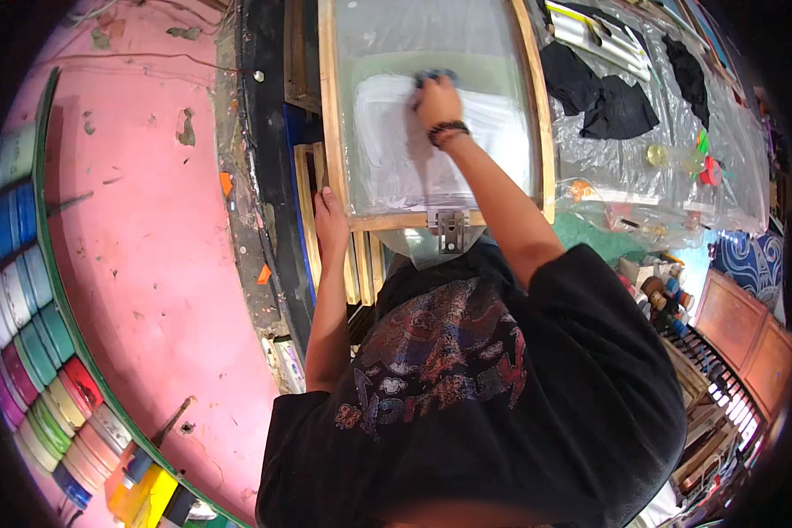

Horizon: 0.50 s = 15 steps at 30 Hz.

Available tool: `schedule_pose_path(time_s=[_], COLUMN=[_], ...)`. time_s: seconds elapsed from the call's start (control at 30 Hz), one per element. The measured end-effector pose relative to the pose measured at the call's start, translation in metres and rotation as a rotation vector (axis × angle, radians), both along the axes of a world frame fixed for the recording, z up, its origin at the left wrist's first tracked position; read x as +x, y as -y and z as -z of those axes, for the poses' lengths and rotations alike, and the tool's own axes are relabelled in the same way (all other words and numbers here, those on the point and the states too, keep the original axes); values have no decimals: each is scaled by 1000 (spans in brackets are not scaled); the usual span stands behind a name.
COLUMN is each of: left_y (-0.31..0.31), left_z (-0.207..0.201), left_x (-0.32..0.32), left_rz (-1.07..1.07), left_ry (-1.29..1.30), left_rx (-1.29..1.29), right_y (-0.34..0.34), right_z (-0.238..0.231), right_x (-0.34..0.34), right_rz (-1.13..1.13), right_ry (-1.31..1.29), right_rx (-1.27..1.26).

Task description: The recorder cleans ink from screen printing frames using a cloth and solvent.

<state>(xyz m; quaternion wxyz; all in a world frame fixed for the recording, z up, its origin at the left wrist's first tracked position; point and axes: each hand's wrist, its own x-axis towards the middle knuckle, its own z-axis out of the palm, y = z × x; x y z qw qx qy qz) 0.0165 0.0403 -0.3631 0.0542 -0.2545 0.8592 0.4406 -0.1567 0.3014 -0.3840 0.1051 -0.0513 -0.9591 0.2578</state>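
Note:
In front of me lies a silk-screen frame [544,132] with wooden sides. Its mesh [396,150] carries a smeared white layer across the lower half. My right hand [438,104] reaches over the mesh and is closed on a bunched dark rag [435,76], pressed to the upper edge of the white area. Slight motion blur hides how the fingers sit. My left hand [330,220] grips the lower left corner of the wooden frame, fingers along its outer side. A metal hinge clamp [451,232] sits at the frame's near edge.
To the right, dark cloth pieces [620,106] and a clear bottle [675,157] lie on a plastic-covered table [581,163]. Paint tubs [26,282] fill a shelf along the pink wall [141,246] at left. More wooden frames [361,264] stand under the screen.

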Motion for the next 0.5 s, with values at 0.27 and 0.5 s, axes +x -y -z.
schedule_pose_path(time_s=[0.27, 0.5], left_y=[9, -1], left_z=[1, -7], left_x=[12, 0], left_rz=[-39, 10], left_ry=[-38, -13], left_rx=[-36, -3], right_y=[-36, -97], right_z=[-13, 17], right_x=[63, 66], right_rz=[-336, -161], right_ry=[121, 56], right_rx=[-13, 62])
